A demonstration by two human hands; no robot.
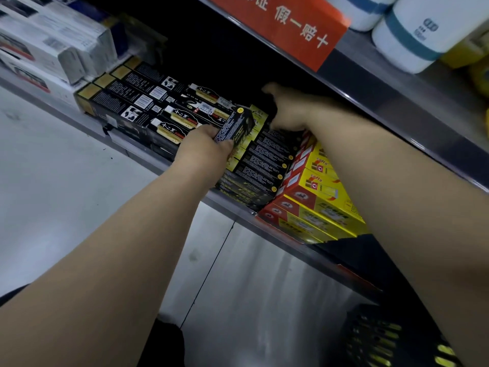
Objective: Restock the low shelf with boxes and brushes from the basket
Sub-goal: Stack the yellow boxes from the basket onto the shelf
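Note:
My left hand [203,148] grips a black and yellow box [235,125], tilted up on end above a stack of like black and yellow boxes [264,168] on the low shelf [232,207]. My right hand [285,109] reaches deep into the shelf behind that stack and holds something dark; the fingers are in shadow and I cannot make out what it is. The black basket [381,337] with yellow slots sits on the floor at the bottom right, partly hidden by my right forearm.
Long black boxes with white labels [137,102] fill the shelf to the left; red and yellow boxes [312,202] lie to the right. White boxes [53,46] stand at far left. An orange sign [285,25] and white rolls [412,30] mark the shelf above.

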